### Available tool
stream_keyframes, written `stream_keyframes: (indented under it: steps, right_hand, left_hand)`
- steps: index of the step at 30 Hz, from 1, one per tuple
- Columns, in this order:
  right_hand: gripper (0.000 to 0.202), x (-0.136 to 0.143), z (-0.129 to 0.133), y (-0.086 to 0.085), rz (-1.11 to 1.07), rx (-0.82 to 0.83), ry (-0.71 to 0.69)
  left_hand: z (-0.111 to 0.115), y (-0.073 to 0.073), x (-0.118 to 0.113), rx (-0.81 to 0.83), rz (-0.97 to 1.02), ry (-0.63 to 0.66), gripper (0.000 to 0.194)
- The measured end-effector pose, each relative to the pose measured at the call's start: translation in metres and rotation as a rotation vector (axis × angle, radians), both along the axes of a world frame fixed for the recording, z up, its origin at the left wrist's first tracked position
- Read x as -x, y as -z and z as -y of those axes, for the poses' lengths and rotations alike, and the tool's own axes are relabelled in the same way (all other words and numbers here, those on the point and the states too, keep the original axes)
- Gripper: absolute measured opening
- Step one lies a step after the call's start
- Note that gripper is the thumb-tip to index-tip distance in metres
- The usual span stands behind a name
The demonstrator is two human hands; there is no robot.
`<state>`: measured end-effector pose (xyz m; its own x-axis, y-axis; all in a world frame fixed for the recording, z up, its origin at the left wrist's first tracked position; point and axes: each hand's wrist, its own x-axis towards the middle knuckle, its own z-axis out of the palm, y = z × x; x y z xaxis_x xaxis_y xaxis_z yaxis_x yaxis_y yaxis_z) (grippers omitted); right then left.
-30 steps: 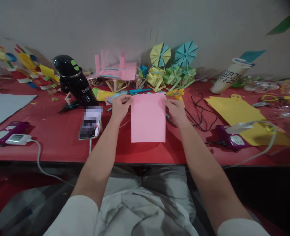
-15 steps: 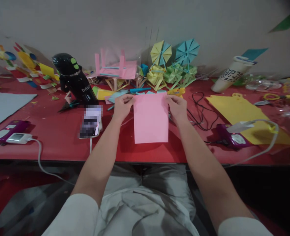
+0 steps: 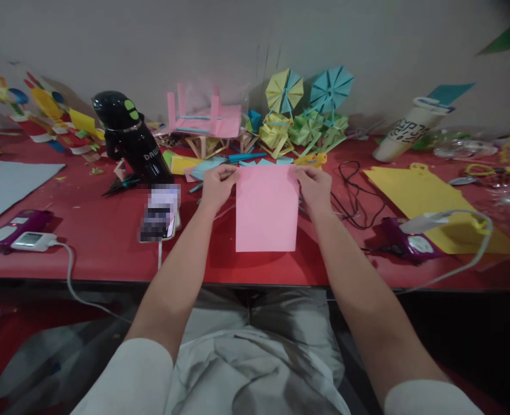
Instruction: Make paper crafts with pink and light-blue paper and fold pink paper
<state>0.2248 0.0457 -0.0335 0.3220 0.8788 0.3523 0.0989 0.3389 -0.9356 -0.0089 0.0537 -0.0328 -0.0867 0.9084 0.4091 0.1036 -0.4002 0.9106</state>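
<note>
A pink paper sheet [image 3: 266,210] hangs upright over the red table, held by its two top corners. My left hand [image 3: 219,183] pinches the top left corner between thumb and fingers. At the top right corner, my right hand [image 3: 313,184] grips the sheet in the same way. The sheet looks flat, with no fold visible. Behind its top edge lie blue paper scraps and a yellow tool [image 3: 313,161], partly hidden.
On the red table [image 3: 108,253] stand a black bottle [image 3: 133,144], a phone [image 3: 162,213], folded paper wheels [image 3: 331,89], a pink paper piece [image 3: 229,120], a cup [image 3: 410,129], yellow sheets [image 3: 419,196], purple power blocks [image 3: 412,245] and black cables [image 3: 354,196].
My right hand has shifted very slightly to the right, still on its corner. Both hands keep hold of the pink sheet, which has barely moved.
</note>
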Motion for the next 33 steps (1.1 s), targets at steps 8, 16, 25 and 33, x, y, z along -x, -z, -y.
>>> stream_keyframes:
  steps: [8,16,25,33]
  right_hand:
    - [0.017,0.000,0.001,-0.002,-0.097,0.050,-0.011]
    - [0.027,-0.002,-0.001,-0.003,-0.101,0.045,-0.032]
    - [0.030,-0.001,0.009,-0.008,-0.128,0.241,-0.284]
    - [0.039,-0.002,0.010,-0.008,0.005,0.262,-0.241]
  left_hand:
    - [0.001,-0.001,0.000,0.002,-0.001,-0.008,0.016]
    - [-0.003,0.001,0.000,0.007,-0.020,0.017,0.022]
    - [-0.006,-0.001,0.004,-0.033,0.027,-0.081,0.017]
    - [-0.004,-0.002,0.004,0.019,0.070,-0.066,0.016]
